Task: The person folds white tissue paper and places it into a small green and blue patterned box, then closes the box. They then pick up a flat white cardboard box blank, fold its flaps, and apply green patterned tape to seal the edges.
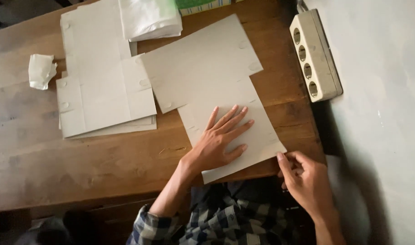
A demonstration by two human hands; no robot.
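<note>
The die-cut cardboard sheet under the left hand is matt grey board, smooth, with pressed creases. The stack of cardboard blanks beside it looks the same. The table is brown wood, worn and scratched, with a dull sheen. The crumpled paper scrap is white. The power strip at the table's right edge is smooth cream plastic. The sleeve is checked cloth.
</note>
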